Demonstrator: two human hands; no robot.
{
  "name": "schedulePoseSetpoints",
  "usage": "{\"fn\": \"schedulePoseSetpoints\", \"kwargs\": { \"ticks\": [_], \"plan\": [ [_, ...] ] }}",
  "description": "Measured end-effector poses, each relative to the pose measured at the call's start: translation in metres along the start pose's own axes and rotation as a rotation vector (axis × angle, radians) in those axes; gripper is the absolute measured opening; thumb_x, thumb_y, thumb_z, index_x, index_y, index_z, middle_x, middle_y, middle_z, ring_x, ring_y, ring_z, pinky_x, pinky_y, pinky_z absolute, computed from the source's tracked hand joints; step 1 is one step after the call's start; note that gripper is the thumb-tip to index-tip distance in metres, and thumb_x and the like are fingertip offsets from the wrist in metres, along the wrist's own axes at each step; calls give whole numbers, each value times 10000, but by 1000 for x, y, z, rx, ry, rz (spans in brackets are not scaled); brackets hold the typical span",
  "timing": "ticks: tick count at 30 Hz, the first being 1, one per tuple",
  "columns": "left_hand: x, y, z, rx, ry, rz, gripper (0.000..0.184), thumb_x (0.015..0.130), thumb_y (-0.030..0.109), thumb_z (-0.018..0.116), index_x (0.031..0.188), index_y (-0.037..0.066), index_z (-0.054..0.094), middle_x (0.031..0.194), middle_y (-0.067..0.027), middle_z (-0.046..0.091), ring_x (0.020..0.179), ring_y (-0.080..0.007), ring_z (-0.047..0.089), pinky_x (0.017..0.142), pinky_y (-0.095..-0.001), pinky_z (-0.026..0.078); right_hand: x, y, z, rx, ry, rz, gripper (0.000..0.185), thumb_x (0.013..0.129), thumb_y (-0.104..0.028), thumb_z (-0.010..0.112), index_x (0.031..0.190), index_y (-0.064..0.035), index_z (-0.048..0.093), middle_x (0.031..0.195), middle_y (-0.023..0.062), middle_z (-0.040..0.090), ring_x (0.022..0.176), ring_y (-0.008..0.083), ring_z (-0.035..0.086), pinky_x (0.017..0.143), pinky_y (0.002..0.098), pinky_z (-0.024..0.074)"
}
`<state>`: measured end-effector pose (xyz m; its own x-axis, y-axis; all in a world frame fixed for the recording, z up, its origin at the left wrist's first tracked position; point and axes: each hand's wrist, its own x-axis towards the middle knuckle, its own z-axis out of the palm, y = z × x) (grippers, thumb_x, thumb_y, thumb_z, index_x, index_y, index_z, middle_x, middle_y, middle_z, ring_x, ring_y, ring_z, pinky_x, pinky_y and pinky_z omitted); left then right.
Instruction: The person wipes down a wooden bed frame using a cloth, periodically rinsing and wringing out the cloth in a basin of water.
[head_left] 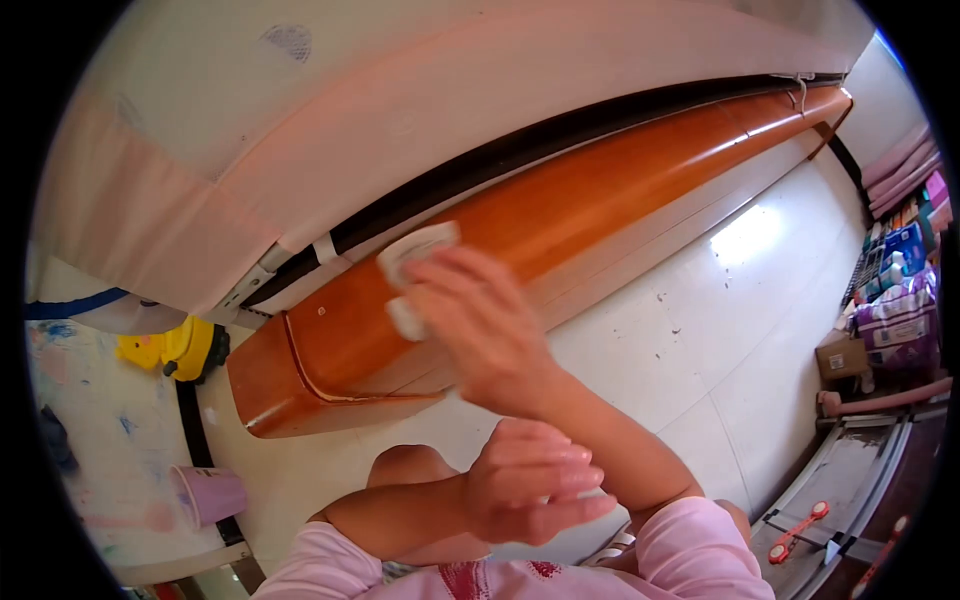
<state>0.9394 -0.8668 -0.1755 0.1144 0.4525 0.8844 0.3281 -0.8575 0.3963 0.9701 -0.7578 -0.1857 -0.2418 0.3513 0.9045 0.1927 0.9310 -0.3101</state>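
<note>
My right hand [480,325] presses a crumpled white cloth or wipe [418,250] onto the glossy orange-brown wooden rail [590,215], close to its near left end. Part of the cloth pokes out below the fingers, and the hand is slightly blurred. Nearer my body, my left hand [535,480] hovers below the right forearm, fingers curled in. Whether anything lies inside those fingers is hidden. The rail runs from lower left to upper right, low over the tiled floor.
Behind the rail stands a pale fabric panel [400,100]. A yellow toy vehicle [185,350] and a lilac bucket [210,495] are at left. Packages [900,320], a small cardboard box [842,358] and a red-ended tool [798,532] lie to the right. Light-coloured floor tiles [640,360] extend between.
</note>
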Motion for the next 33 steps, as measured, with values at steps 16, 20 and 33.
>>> {"fn": "schedulePoseSetpoints", "kwargs": {
  "ticks": [16,20,33],
  "plan": [
    [1,-5,-5,-6,-84,-150,439,632,-131,598,935,176,684,1025,-43,531,889,-213,554,692,-307,484,14,58,-11,-591,-109,332,363,834,-284,607,1115,-55,619,1158,70,611,1123,237,516,1125,502,213],
    [-3,-14,10,7,-95,-154,373,626,-133,579,869,127,691,1026,-76,548,866,-225,559,655,-307,484,16,107,-49,-845,-36,358,336,844,-267,595,1096,-46,622,1092,82,623,1098,245,524,1103,517,236],
    [-11,-23,42,9,-183,-247,352,565,-127,518,805,62,692,1011,-131,577,848,-260,581,680,-323,509,-130,139,-138,781,814,1427,309,935,-275,522,1086,-29,633,1032,64,656,940,185,619,730,316,476]
  ]
}}
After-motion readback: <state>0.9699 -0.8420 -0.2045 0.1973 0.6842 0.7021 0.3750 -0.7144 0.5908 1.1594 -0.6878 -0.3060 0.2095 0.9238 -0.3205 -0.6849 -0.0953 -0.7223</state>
